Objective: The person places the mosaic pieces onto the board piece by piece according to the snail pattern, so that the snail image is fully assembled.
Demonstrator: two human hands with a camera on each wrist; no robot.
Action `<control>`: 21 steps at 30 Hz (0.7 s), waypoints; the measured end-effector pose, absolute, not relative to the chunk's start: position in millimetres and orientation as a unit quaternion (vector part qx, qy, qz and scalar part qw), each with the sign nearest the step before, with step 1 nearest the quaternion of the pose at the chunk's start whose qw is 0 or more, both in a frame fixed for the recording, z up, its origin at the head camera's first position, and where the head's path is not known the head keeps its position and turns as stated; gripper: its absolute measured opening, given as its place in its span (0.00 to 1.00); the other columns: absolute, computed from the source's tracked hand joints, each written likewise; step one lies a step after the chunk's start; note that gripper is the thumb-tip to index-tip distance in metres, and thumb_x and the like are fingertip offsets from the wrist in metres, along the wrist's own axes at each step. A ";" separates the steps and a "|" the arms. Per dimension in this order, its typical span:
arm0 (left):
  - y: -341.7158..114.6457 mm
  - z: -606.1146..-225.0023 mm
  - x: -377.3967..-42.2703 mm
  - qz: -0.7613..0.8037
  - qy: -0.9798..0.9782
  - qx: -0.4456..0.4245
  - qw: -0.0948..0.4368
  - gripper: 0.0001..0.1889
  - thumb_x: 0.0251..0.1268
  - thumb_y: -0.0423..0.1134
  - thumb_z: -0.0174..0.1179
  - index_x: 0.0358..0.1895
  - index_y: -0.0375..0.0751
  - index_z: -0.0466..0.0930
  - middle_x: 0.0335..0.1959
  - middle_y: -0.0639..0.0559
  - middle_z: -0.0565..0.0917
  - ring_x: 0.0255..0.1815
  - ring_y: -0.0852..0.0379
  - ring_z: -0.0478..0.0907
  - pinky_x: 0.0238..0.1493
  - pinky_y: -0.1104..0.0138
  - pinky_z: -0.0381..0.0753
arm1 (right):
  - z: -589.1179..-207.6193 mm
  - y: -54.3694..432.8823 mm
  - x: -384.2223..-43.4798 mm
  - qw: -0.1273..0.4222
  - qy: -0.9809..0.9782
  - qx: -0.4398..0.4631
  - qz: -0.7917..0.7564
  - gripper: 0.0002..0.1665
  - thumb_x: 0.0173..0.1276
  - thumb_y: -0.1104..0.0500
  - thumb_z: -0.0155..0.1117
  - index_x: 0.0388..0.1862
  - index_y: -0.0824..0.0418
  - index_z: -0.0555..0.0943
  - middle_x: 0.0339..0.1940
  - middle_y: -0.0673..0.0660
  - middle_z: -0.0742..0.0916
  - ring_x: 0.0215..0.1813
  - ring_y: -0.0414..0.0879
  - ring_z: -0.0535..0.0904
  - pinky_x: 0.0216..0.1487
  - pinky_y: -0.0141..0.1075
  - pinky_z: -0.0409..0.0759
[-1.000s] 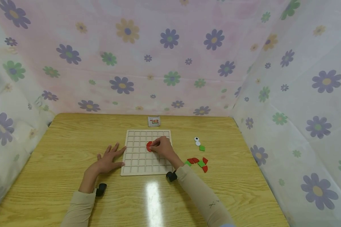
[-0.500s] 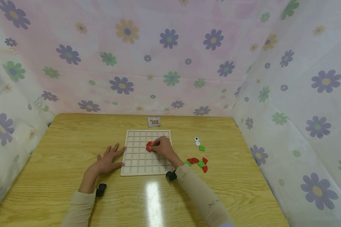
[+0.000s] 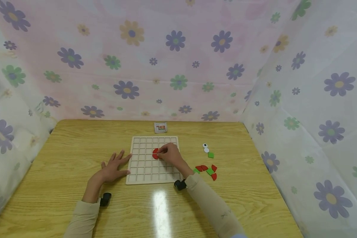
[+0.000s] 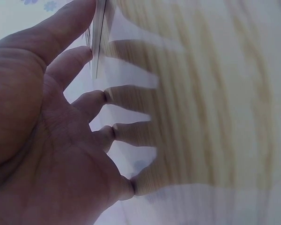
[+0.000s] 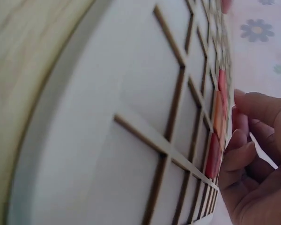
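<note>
A pale wooden board (image 3: 141,169) with a square grid lies on the table. Red rounded pieces (image 3: 155,154) sit near its middle, and in the right wrist view an orange piece (image 5: 218,113) shows between red ones. My right hand (image 3: 172,156) reaches over the board, thumb and forefinger pinching at a red piece (image 5: 240,121), mostly hidden by the fingers. My left hand (image 3: 111,170) lies spread on the table, its thumb and forefinger touching the board's left edge. From the left wrist, its palm (image 4: 61,154) and separated fingers show against the shiny tabletop.
Right of the board lie several red and green pieces (image 3: 210,171), two white discs (image 3: 206,150), one with a black dot, and a green piece (image 3: 211,155). A small picture card (image 3: 160,127) lies behind the board. A flowered curtain (image 3: 154,99) encloses the table.
Both hands and the pieces hold their places. Only the head view shifts very slightly.
</note>
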State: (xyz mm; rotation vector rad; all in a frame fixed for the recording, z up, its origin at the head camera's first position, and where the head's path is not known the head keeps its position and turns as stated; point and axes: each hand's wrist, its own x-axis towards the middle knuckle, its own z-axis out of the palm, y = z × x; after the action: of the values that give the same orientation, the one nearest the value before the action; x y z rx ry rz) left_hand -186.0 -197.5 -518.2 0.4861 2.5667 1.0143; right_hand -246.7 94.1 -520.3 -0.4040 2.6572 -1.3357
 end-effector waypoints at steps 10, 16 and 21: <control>-197.1 -516.4 -185.9 0.364 0.898 0.175 0.171 0.40 0.71 0.46 0.64 0.80 0.38 0.57 0.81 0.27 0.42 0.78 0.20 0.30 0.59 0.17 0.26 | -501.0 113.0 -225.9 0.027 0.846 -0.161 -0.508 0.07 0.70 0.62 0.70 0.41 0.64 0.90 0.38 0.57 0.91 0.33 0.42 0.81 0.36 0.31 0.79; -196.4 -514.1 -185.2 0.355 0.903 0.175 0.166 0.39 0.71 0.46 0.64 0.80 0.38 0.58 0.81 0.27 0.43 0.78 0.19 0.31 0.59 0.17 0.28 | -497.4 136.2 -208.7 0.012 0.849 -0.149 -0.507 0.07 0.70 0.64 0.69 0.41 0.68 0.89 0.38 0.59 0.90 0.35 0.47 0.81 0.38 0.32 0.78; -196.3 -515.6 -185.3 0.356 0.903 0.174 0.166 0.39 0.71 0.46 0.64 0.80 0.37 0.58 0.81 0.26 0.43 0.78 0.19 0.32 0.59 0.17 0.27 | -507.0 168.1 -198.2 0.001 0.863 -0.116 -0.491 0.05 0.69 0.66 0.69 0.40 0.67 0.89 0.35 0.57 0.90 0.34 0.43 0.79 0.36 0.30 0.78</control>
State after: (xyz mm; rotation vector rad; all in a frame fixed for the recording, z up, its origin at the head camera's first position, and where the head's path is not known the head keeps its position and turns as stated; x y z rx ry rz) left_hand -185.3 -196.3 -515.6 0.4942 2.5721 1.0149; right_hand -198.2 168.1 -507.0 -0.3628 2.7099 -1.5413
